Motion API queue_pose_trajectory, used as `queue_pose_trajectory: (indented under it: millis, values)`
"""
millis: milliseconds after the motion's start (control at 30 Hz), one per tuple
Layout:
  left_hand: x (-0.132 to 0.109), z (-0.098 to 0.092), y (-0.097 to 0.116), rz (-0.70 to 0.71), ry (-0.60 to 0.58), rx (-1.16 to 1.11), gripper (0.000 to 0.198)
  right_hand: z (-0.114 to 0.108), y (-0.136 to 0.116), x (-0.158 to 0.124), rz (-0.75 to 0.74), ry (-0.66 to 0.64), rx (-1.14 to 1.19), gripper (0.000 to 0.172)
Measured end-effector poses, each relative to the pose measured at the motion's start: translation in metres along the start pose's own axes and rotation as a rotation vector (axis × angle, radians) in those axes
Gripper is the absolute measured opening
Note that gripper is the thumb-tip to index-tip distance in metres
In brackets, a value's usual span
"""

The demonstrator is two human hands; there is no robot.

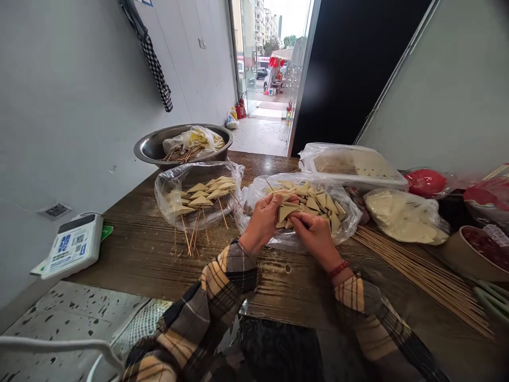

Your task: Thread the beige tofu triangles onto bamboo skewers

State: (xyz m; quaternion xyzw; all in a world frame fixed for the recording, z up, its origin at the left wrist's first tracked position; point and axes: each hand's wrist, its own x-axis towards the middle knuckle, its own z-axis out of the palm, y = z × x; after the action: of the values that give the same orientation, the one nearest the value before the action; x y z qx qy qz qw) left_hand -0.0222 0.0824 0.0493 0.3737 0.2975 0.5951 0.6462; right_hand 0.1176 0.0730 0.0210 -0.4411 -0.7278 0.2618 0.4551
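Over a plastic-lined heap of pale triangular pieces [312, 202], my left hand [263, 222] is closed round a few triangular pieces [287, 211]. A thin stick pokes up beside that hand. My right hand [316, 236], with a red bracelet at the wrist, touches the lower edge of the same pieces with its fingertips pinched together. To the left, skewered triangles [201, 200] lie in a clear plastic bag [169, 187], their sticks pointing toward me.
A steel basin [149, 151] with bagged skewers stands at the back left. Bare sticks [421, 276] lie at the right, near a bowl [473, 254], a bag of pale sheets [405, 216] and a wrapped tray [353, 164]. A white device [73, 246] sits far left.
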Motion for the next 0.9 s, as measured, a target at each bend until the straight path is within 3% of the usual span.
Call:
queue_pose_trajectory:
  millis: [267,333,433,567,700,900]
  values:
    - [0.005,-0.005,-0.004,0.087,-0.025,0.109,0.042,-0.011,0.003,0.004,0.044,0.027,0.022,0.027]
    - [0.008,-0.01,-0.007,0.118,-0.012,0.305,0.038,-0.018,0.006,0.005,0.083,0.11,0.018,0.028]
    - [0.012,-0.018,-0.01,0.19,-0.027,0.786,0.02,-0.026,0.008,0.008,0.133,0.234,0.013,0.031]
    - [0.012,-0.022,-0.013,0.367,-0.098,1.328,0.012,-0.031,0.007,0.01,0.159,0.265,0.054,0.033]
    - [0.011,-0.016,-0.015,0.426,-0.143,1.583,0.017,-0.03,0.006,0.011,0.152,0.264,0.073,0.031]
    - [0.012,-0.007,-0.026,0.401,-0.075,1.835,0.021,-0.028,0.004,0.01,0.092,0.25,0.049,0.031]
